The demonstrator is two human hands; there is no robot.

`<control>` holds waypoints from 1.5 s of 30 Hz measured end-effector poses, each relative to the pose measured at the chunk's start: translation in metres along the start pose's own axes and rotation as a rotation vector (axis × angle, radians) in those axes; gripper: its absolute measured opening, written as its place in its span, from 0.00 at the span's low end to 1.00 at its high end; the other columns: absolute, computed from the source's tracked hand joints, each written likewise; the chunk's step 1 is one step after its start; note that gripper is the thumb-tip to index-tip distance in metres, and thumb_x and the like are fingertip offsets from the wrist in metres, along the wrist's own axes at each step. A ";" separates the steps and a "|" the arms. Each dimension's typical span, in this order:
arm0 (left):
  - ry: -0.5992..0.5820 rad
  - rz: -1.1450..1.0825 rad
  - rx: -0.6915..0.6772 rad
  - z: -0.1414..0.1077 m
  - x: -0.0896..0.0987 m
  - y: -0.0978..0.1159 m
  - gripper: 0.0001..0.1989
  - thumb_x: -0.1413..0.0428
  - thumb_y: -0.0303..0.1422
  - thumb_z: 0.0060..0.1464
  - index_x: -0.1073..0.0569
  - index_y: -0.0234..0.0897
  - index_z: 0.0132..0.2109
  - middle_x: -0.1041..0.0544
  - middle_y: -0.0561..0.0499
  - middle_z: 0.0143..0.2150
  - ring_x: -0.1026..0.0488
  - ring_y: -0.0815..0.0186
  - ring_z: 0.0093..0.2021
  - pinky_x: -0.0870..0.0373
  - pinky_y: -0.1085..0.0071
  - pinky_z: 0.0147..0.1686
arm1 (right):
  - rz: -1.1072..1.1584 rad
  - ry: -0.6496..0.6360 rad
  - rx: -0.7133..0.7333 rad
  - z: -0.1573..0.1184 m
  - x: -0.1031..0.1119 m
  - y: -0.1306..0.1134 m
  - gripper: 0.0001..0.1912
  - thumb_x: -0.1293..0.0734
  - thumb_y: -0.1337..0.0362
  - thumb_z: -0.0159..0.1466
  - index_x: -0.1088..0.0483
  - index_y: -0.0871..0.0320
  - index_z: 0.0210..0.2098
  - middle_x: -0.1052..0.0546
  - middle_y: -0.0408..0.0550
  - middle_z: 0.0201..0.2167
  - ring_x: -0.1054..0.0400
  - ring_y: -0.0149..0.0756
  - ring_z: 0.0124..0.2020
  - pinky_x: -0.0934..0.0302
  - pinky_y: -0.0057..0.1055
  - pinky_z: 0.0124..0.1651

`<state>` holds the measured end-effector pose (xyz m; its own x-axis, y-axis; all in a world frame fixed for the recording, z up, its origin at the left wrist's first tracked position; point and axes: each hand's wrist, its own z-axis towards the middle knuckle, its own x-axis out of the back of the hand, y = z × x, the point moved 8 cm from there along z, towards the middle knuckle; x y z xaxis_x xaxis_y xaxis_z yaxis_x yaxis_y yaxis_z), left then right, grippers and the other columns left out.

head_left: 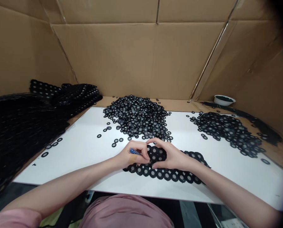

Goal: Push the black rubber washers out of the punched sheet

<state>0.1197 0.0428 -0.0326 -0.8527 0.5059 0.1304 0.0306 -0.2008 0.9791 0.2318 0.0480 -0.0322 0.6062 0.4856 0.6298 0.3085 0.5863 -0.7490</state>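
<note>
A strip of joined black rings with pale centres (166, 175) lies near the front of the white board, and part of it is raised between my hands. My left hand (136, 153) is closed in a pinch at the raised part's left edge, with a small blue item (134, 152) bearing white marks against its fingers. Curved around the right side of the raised part, my right hand (171, 155) has its thumb and fingers on the strip. What lies between the left fingertips is too small to make out.
A big heap of loose rings (139, 117) stands behind my hands, a second heap (227, 131) at the right. Black ringed fabric (72, 95) and dark strands (20, 126) fill the left. A white bowl (224, 100) stands back right. Cardboard walls (132, 60) enclose the board (84, 152).
</note>
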 end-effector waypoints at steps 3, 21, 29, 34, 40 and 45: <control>0.000 -0.008 0.000 0.000 0.000 0.001 0.08 0.36 0.29 0.40 0.27 0.30 0.21 0.25 0.49 0.23 0.29 0.66 0.25 0.35 0.73 0.27 | -0.004 -0.002 0.012 0.001 0.000 -0.001 0.37 0.25 0.62 0.49 0.41 0.49 0.56 0.30 0.44 0.49 0.34 0.41 0.45 0.41 0.37 0.50; -0.100 0.145 -0.127 -0.001 -0.006 0.012 0.09 0.37 0.32 0.46 0.26 0.31 0.24 0.24 0.48 0.26 0.28 0.66 0.29 0.34 0.72 0.33 | 0.061 -0.002 0.027 0.001 0.000 -0.005 0.35 0.26 0.64 0.49 0.40 0.51 0.54 0.30 0.45 0.47 0.33 0.41 0.45 0.39 0.35 0.49; -0.125 0.132 -0.098 -0.001 -0.009 0.013 0.10 0.37 0.31 0.46 0.27 0.31 0.23 0.25 0.48 0.25 0.28 0.65 0.30 0.34 0.73 0.31 | 0.005 -0.012 0.045 -0.001 0.000 -0.008 0.37 0.26 0.65 0.50 0.42 0.50 0.57 0.29 0.43 0.48 0.33 0.39 0.44 0.40 0.32 0.47; -0.134 0.151 -0.113 -0.001 -0.009 0.014 0.10 0.38 0.31 0.46 0.27 0.31 0.23 0.26 0.49 0.25 0.28 0.66 0.29 0.34 0.73 0.31 | 0.011 -0.024 0.036 -0.001 -0.002 -0.006 0.36 0.26 0.64 0.50 0.42 0.51 0.56 0.28 0.44 0.46 0.32 0.40 0.42 0.40 0.33 0.46; -0.169 0.170 -0.159 -0.002 -0.015 0.019 0.11 0.39 0.33 0.48 0.27 0.31 0.23 0.25 0.47 0.26 0.28 0.66 0.29 0.34 0.73 0.33 | 0.044 -0.024 0.041 -0.001 -0.001 -0.007 0.35 0.26 0.64 0.50 0.41 0.51 0.55 0.29 0.45 0.47 0.32 0.40 0.43 0.39 0.33 0.47; -0.178 0.188 -0.127 -0.002 -0.016 0.016 0.11 0.40 0.34 0.49 0.27 0.32 0.24 0.25 0.48 0.27 0.29 0.66 0.30 0.34 0.73 0.33 | 0.016 -0.019 0.045 -0.001 -0.001 -0.010 0.36 0.27 0.64 0.51 0.41 0.50 0.56 0.28 0.44 0.46 0.31 0.39 0.41 0.39 0.32 0.45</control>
<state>0.1331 0.0299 -0.0192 -0.7330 0.5868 0.3441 0.1041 -0.4030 0.9092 0.2291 0.0409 -0.0252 0.5969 0.5069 0.6219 0.2651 0.6070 -0.7492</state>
